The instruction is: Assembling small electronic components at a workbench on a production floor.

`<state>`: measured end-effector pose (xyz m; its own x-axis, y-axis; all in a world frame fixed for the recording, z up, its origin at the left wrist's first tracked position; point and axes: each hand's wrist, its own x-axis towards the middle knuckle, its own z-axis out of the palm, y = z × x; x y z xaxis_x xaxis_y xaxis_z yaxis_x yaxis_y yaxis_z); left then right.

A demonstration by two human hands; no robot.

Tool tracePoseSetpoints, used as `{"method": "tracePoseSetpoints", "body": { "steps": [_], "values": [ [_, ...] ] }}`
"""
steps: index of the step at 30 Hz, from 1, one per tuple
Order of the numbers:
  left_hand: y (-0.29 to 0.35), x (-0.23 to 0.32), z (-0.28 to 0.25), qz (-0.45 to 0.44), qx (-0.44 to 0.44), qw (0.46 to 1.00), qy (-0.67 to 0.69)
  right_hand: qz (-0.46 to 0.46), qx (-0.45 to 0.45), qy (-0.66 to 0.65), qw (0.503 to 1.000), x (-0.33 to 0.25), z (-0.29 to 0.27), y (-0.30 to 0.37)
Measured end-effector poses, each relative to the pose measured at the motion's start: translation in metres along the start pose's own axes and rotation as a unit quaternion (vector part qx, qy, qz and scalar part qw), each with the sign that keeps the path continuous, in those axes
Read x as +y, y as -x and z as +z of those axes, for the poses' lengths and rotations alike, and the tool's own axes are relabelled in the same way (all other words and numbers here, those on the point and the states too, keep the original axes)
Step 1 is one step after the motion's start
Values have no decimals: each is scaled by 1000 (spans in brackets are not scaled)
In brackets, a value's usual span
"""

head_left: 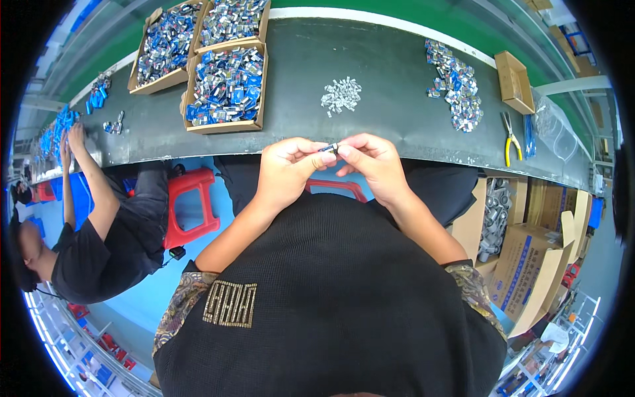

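Black shirt [331, 284] up front, then a small dark part [329, 148] pinched between left hand [284, 171] and right hand [380, 167], around the table's [297, 86] near edge. Probably light, stiff, maybe slippery; I'd grip its ends. Some room before the pale pieces [342, 96] beyond.

1. The lens sits on my head, left of its twin, looking down past my shirt [324, 291].
2. Close below are my left hand [286, 169] and right hand [375, 164]; the bench [297, 66] lies beyond.
3. It sees very wide (straight edges bow).
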<state>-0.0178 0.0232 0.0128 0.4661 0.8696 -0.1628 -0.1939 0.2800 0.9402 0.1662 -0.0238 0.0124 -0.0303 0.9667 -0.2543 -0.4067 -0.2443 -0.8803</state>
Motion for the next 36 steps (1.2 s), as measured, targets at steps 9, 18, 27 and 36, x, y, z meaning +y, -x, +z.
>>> {"method": "tracePoseSetpoints", "body": {
  "steps": [9,18,27,36],
  "values": [
    [13,-14,-11,-139,-36,989,20,-74,68,153,983,27,3,16],
    [23,-43,-11,-101,-12,993,64,7,-35,186,982,44,2,27],
    [25,-51,-13,-121,-25,990,62,56,-21,148,987,53,-4,26],
    [20,-51,-13,-144,-49,987,45,109,-46,161,980,59,-15,21]
  ]
}}
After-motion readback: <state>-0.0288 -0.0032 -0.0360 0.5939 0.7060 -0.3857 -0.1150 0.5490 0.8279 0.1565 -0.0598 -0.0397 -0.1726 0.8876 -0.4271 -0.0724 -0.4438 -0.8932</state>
